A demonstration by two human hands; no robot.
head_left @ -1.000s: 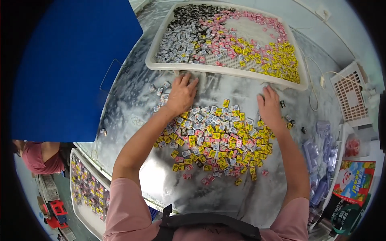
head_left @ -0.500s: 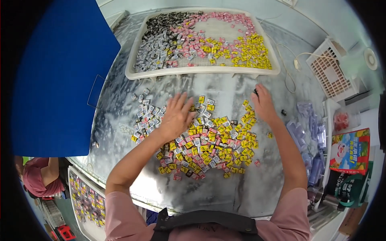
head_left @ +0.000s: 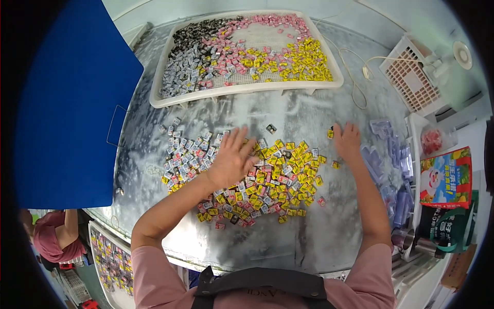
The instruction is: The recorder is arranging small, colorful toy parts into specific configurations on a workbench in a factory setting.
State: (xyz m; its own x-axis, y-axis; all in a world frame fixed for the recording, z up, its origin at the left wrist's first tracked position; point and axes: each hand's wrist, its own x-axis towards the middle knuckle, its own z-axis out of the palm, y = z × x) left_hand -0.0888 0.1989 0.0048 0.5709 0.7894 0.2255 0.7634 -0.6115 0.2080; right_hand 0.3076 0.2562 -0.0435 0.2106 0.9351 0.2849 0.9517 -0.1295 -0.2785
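Observation:
A heap of small wrapped pieces (head_left: 257, 190), yellow, pink, white and a few black, is spread on the grey metal-looking table. My left hand (head_left: 230, 159) lies across the heap's far left part, palm down, fingers spread. Mostly white pieces (head_left: 191, 154) lie to its left. My right hand (head_left: 348, 142) is over the table right of the heap, fingers stretched out and slightly apart. At its left edge a yellow piece (head_left: 330, 133) sits by the fingers; whether they touch is unclear. One black piece (head_left: 271, 129) lies alone beyond the heap, between my hands.
A white mesh tray (head_left: 247, 91) of pieces grouped by colour stands at the back. Clear plastic containers (head_left: 378, 165) lie on the right, near a white basket (head_left: 411, 77) and a cable (head_left: 355, 82). A blue panel (head_left: 77, 113) borders the left; another person (head_left: 54, 232) is beyond.
My right hand has moved right, away from the heap. A black piece now lies alone beyond the heap. My left hand has come slightly nearer and stays spread. The whole view has shifted slightly.

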